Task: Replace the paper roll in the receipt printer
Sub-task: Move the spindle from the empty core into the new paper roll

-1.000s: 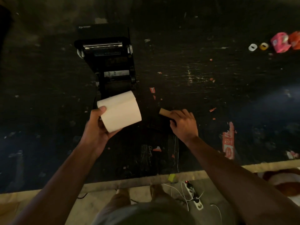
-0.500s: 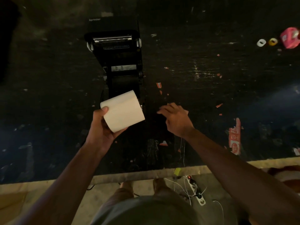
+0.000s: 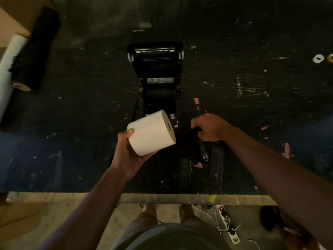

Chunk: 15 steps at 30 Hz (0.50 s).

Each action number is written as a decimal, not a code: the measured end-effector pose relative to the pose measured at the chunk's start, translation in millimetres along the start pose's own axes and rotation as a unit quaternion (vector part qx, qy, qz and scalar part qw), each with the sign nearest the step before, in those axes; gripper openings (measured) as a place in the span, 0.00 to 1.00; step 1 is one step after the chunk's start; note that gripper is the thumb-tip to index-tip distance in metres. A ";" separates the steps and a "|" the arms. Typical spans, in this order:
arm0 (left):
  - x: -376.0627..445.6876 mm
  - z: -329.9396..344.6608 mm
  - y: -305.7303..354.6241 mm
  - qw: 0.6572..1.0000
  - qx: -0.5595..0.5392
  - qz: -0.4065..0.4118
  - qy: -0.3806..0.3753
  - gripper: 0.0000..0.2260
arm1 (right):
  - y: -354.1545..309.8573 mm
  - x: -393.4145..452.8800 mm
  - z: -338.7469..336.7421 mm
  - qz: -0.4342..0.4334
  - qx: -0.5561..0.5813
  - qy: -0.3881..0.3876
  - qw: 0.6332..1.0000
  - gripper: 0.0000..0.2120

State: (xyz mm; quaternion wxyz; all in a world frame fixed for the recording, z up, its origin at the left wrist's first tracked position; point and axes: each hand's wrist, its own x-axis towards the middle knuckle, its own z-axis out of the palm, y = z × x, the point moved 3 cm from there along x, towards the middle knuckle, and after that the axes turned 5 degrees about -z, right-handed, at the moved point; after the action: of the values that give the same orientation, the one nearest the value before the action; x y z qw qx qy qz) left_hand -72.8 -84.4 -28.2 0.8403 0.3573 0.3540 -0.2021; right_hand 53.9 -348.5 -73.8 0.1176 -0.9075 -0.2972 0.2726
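Note:
The black receipt printer (image 3: 158, 69) stands open on the dark table, its lid tipped back and its paper bay empty. My left hand (image 3: 124, 154) is shut on a full white paper roll (image 3: 151, 136), held just in front of the printer's near end, with the roll's core hole facing right. My right hand (image 3: 210, 127) is to the right of the printer, fingers curled downward over the top end of a black ribbed strip (image 3: 204, 150) lying on the table. Whether it grips anything is hidden. The brown cardboard core is out of sight.
A long white roll (image 3: 9, 60) and a black roll (image 3: 34, 51) lie at the far left. Two small tape rings (image 3: 318, 58) sit at the far right. Red paper scraps dot the table. The table's front edge (image 3: 162, 197) runs below my arms, with a power strip (image 3: 228, 222) on the floor.
The view has shifted left, putting the printer in the centre. My right hand moved from the brown core toward the printer's right side and curled its fingers. The left hand still holds the roll.

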 end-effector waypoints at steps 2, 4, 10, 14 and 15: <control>-0.7 -2.1 1.1 1.000 -0.006 0.000 -0.009 0.27 | 9.5 -23.7 -9.6 0.016 0.094 0.091 0.991 0.17; -0.5 -2.7 2.4 1.000 -0.004 0.005 -0.022 0.25 | 18.4 -51.6 -12.8 0.041 0.200 0.195 0.959 0.18; 2.0 4.8 2.3 0.998 0.022 -0.011 -0.051 0.40 | -6.8 -116.4 -15.6 0.105 0.495 0.421 0.753 0.14; 1.2 15.3 -3.3 0.997 0.035 -0.028 -0.069 0.44 | -27.4 -127.9 -12.0 0.120 0.541 0.469 0.688 0.13; 1.2 17.2 -5.2 0.996 0.036 -0.033 -0.071 0.45 | -29.4 -128.5 -9.5 0.127 0.541 0.475 0.682 0.13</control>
State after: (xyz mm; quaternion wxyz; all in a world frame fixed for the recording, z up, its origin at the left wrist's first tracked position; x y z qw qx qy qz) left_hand -67.3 -100.8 -23.0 0.8429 0.3602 0.2974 -0.2670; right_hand -41.5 -403.2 -0.3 0.6777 -0.7227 0.1164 -0.0697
